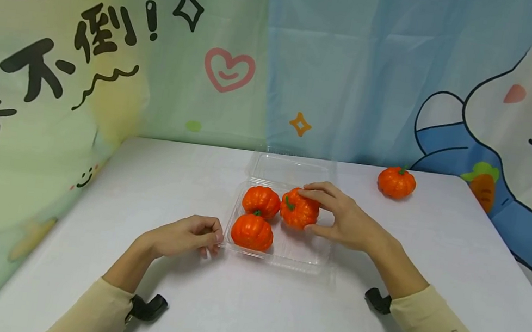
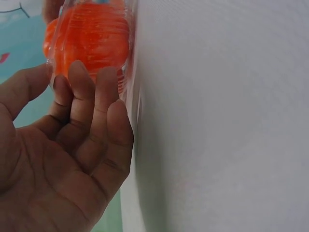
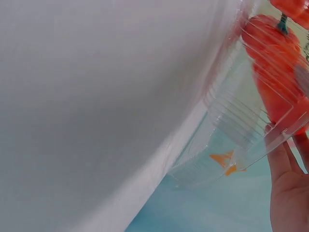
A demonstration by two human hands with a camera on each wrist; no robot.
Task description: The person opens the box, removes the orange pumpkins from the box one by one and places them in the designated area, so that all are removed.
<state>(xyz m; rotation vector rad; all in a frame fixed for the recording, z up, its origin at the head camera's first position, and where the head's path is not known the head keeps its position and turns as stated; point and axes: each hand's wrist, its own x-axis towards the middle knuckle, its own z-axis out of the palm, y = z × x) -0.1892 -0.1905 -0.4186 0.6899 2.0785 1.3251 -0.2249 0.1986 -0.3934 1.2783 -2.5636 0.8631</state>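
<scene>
Cream sleeves (image 1: 449, 329) reached across a white table (image 1: 268, 319) to an open clear box (image 1: 302, 252) with two orange pumpkins (image 1: 252, 232) inside.
The right hand (image 1: 346, 219) gripped a third pumpkin (image 1: 297, 210) between thumb and fingers, beside that pair (whether it touched the box's floor could not be told). The left hand (image 1: 189, 238) pinched the box's left edge near its front corner. The lid (image 1: 292, 170) lay folded open behind, and a fourth pumpkin (image 1: 396, 182) sat well apart at the back right, before a printed curtain (image 1: 353, 88). Only the left wrist view showed that palm, with ribbed plastic standing between fingertips and orange; the right wrist view looked through the clear wall.
</scene>
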